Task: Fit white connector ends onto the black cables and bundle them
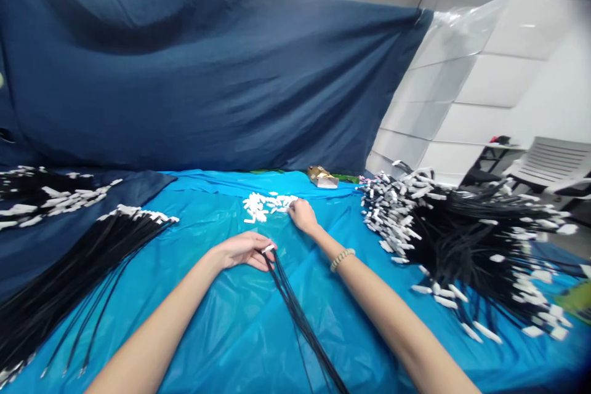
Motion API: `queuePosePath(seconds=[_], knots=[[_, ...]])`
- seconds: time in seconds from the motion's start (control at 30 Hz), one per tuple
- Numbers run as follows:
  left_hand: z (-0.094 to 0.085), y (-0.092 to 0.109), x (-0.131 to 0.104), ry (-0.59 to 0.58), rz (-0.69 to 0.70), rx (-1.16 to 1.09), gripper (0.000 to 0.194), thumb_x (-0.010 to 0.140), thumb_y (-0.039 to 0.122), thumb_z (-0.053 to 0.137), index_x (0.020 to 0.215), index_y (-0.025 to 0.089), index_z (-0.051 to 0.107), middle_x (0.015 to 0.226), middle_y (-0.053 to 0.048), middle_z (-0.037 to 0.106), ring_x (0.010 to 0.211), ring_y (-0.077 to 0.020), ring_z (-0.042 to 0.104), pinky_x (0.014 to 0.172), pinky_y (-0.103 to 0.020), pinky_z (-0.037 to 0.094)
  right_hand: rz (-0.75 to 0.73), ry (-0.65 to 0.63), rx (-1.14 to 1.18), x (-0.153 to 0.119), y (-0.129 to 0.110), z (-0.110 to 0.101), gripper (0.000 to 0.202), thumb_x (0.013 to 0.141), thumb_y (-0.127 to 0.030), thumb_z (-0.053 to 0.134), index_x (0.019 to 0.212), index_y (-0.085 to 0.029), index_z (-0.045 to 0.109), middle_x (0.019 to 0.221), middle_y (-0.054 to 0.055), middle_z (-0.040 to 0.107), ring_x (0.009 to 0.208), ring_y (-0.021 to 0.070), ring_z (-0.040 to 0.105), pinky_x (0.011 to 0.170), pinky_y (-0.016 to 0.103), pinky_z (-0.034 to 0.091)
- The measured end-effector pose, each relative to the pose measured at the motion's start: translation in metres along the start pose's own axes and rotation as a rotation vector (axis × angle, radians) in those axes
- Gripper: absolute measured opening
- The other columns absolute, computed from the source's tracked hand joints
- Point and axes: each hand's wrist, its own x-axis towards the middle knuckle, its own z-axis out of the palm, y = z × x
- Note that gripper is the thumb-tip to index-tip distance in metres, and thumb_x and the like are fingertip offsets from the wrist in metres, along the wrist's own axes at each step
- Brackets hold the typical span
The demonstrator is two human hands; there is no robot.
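Note:
My left hand (247,250) is closed on the end of a thin bundle of black cables (295,308). A white connector cap (268,249) shows at the tip of that bundle, by my thumb and fingers. The cables hang down toward the near edge of the view. My right hand (302,215), with a beaded bracelet (342,260) on the wrist, is at the right edge of a loose pile of small white caps (258,206). Its fingers are bent together at the pile. What lies between the fingertips is hidden.
Black cables with white ends (111,252) lie on the left, with another bunch (60,200) behind. A large heap of black cables (462,228) spreads across the right. A small open box (323,177) stands at the back of the blue sheet (221,332), before a dark blue cloth (207,86).

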Motion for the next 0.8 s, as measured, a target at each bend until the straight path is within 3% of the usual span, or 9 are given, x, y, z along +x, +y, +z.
queuePosePath(seconds=[0.2, 0.37, 0.47, 0.63, 0.8], knots=[[0.006, 0.001, 0.002, 0.049, 0.019, 0.056, 0.04, 0.062, 0.044, 0.063, 0.085, 0.012, 0.057, 0.078, -0.008, 0.063, 0.071, -0.0194, 0.062, 0.059, -0.026, 0.047, 0.014, 0.036, -0.011, 0.003, -0.003, 0.005, 0.021, 0.084, -0.029, 0.047, 0.089, -0.01, 0.056, 0.097, 0.007, 0.054, 0.094, 0.0165, 0.05, 0.081, 0.036, 0.041], [0.008, 0.003, -0.001, 0.105, 0.014, 0.109, 0.037, 0.061, 0.042, 0.064, 0.08, 0.011, 0.059, 0.075, -0.008, 0.063, 0.065, -0.0155, 0.061, 0.047, -0.019, 0.04, -0.014, 0.101, 0.067, -0.005, -0.001, -0.005, 0.02, 0.084, -0.027, 0.045, 0.091, -0.01, 0.055, 0.095, 0.007, 0.055, 0.092, 0.0167, 0.051, 0.081, 0.037, 0.041], [0.009, 0.003, -0.002, 0.117, 0.016, 0.117, 0.038, 0.061, 0.043, 0.063, 0.079, 0.01, 0.06, 0.072, -0.009, 0.063, 0.063, -0.0149, 0.06, 0.048, -0.02, 0.04, -0.091, 0.116, 0.17, -0.022, 0.003, -0.014, 0.018, 0.084, -0.024, 0.046, 0.091, -0.011, 0.055, 0.091, 0.006, 0.057, 0.088, 0.0154, 0.053, 0.081, 0.034, 0.04], [0.01, 0.003, -0.002, 0.126, 0.046, 0.094, 0.039, 0.063, 0.045, 0.061, 0.079, 0.009, 0.059, 0.07, -0.008, 0.062, 0.062, -0.0148, 0.059, 0.054, -0.023, 0.043, -0.268, 0.048, 0.408, -0.069, 0.001, -0.022, 0.021, 0.08, -0.03, 0.051, 0.091, -0.014, 0.058, 0.088, 0.004, 0.062, 0.08, 0.011, 0.056, 0.068, 0.018, 0.042], [0.011, 0.001, -0.005, 0.146, 0.063, 0.078, 0.037, 0.066, 0.045, 0.059, 0.078, 0.01, 0.058, 0.073, -0.007, 0.061, 0.065, -0.0151, 0.059, 0.059, -0.026, 0.045, -0.414, -0.02, 0.572, -0.094, -0.008, -0.025, 0.02, 0.079, -0.031, 0.053, 0.086, -0.016, 0.063, 0.087, 0.003, 0.063, 0.079, 0.0113, 0.057, 0.065, 0.018, 0.041]])
